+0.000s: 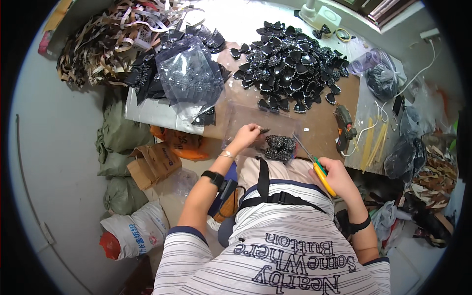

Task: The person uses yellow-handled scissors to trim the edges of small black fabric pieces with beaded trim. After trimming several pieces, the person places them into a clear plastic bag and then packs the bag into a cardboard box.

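My left hand [247,137] is closed in a pinch on a small dark glittery piece [264,130]. Just right of it, a black sparkly bow [280,148] lies near the front edge of the table, over a clear plastic sheet or tray [260,118]. My right hand [336,178] grips a slender metal-nosed hand tool [324,178] with yellow and green handles. The tool's tip points up and left, close to the bow's right side. Whether its jaws are apart cannot be made out.
Farther back on the table [322,132] lies a big heap of black jewelled bows [292,66]. Clear bags of black pieces [189,73] and tangled ribbon strips [103,49] are at left. A glue gun [345,122], yellow glue sticks [376,145] and a tape roll [343,35] are at right.
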Demonstrator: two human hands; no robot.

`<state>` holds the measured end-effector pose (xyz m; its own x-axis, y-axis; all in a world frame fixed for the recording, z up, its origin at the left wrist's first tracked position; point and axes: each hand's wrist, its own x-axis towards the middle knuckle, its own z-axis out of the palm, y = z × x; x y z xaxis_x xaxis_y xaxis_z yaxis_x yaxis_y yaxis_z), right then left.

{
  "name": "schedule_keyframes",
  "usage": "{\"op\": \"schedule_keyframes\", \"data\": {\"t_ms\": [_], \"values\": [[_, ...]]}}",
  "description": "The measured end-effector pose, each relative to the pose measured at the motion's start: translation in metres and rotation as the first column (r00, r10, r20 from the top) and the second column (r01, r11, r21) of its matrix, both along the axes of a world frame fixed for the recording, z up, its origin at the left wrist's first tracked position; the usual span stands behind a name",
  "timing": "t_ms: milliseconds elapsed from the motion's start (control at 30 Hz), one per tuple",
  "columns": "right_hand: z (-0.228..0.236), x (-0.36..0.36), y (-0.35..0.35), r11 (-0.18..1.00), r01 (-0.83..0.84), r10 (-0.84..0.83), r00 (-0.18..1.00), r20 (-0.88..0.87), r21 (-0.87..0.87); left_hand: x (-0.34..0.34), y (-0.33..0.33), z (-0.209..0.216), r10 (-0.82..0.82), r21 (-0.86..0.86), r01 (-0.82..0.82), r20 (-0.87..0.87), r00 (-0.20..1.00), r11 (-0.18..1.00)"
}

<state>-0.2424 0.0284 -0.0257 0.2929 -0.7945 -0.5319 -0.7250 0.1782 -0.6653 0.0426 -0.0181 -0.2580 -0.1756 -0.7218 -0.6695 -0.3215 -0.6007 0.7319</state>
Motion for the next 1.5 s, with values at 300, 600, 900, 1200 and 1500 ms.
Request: {"op": "schedule_keyframes", "data": {"t_ms": [300,600,900,1200,1500], "values": [[0.015,0.027,-0.024,0.912,-0.333,0.272,0.928,-0.254,-0.24,-0.014,0.03,0.167,0.42,0.299,-0.312,-0.777,0.469,0.902],[0.048,0.033,-0.032,0.765,-0.538,0.393,0.826,-0.404,-0.354,-0.025,0.06,0.199,0.338,-0.057,-0.496,-0.665,0.666,0.866],[0.041,0.028,-0.028,0.542,-0.52,0.345,0.854,-0.39,-0.66,-0.02,0.063,0.216,0.442,0.189,-0.47,-0.735,0.514,0.862],[0.048,0.025,-0.032,0.507,-0.595,0.411,0.803,-0.433,-0.623,-0.024,0.062,0.231,0.404,0.188,-0.385,-0.675,0.618,0.904],[0.042,0.018,-0.03,0.673,-0.495,0.419,0.867,-0.269,-0.549,-0.021,0.056,0.23,0.287,0.073,-0.316,-0.643,0.71,0.946]]}}
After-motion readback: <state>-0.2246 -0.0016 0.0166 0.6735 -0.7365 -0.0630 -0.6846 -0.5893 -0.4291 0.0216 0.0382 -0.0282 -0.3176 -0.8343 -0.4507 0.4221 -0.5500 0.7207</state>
